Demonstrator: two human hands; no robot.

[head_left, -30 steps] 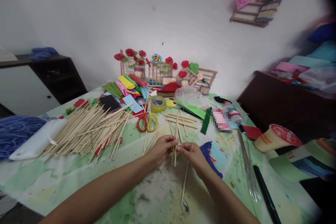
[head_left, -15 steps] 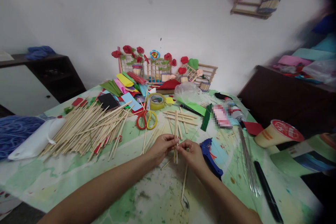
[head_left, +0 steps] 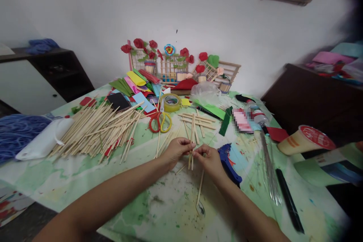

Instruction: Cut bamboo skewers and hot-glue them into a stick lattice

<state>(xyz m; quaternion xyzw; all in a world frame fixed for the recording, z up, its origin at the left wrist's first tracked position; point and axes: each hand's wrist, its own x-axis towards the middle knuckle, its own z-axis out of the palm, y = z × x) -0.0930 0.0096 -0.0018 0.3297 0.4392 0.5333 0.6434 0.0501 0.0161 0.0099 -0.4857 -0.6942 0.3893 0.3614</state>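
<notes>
Two thin wooden sticks (head_left: 193, 128) stand close together, pointing away from me, over the middle of the table. My left hand (head_left: 178, 151) pinches them from the left with thumb and forefinger. From the right, my right hand (head_left: 208, 157) has thumb and fingertips closed at the same spot on the sticks; its exact grip is partly hidden. Beyond my hands, several more sticks (head_left: 208, 120) lie laid crosswise. A blue glue gun (head_left: 228, 164) rests just right of my right hand. Below it, a stick lies with its end at a spoon (head_left: 200, 209).
A big pile of sticks (head_left: 90, 130) covers the left, beside red and yellow scissors (head_left: 160, 122) and a tape roll (head_left: 171, 102). Stick frames with paper flowers (head_left: 174, 68) lean on the wall. A lidded cup (head_left: 304, 140) and a black rod (head_left: 289, 200) lie right.
The camera view has tilted slightly, shifting the whole scene. Both hands keep their pinch on the sticks, with barely any movement relative to the table.
</notes>
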